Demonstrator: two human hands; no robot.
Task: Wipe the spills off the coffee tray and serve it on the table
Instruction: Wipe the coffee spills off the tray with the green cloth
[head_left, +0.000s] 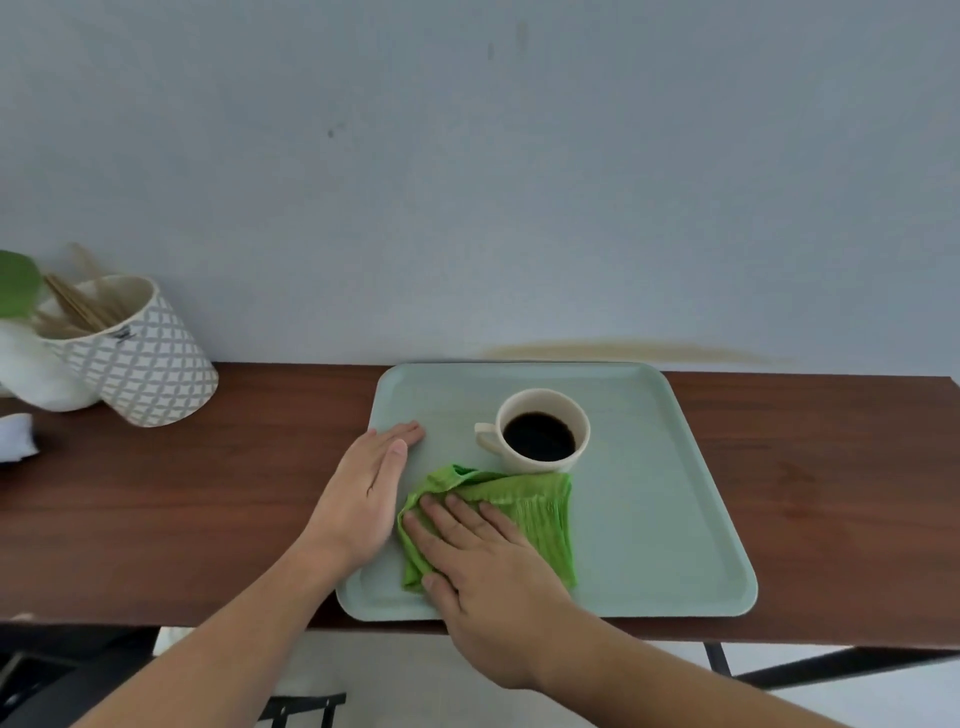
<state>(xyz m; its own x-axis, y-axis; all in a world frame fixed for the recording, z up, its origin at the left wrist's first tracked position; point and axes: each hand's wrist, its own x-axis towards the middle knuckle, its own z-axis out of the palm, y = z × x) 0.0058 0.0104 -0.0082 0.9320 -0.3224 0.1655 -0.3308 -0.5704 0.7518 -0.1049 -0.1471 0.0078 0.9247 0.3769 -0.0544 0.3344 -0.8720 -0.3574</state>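
Mid-wipe, the right hand (483, 556) presses flat on the green cloth (540, 514) on the tray (649, 519) at the table's (208, 499) near edge, the left hand (363, 488) lying open on the tray's left rim; sweeping further probably means skirting the full cup (543, 431).

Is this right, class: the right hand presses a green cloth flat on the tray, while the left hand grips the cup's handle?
Not quite. In the head view the left hand lies flat on the tray edge, apart from the cup. The right hand does press the green cloth flat.
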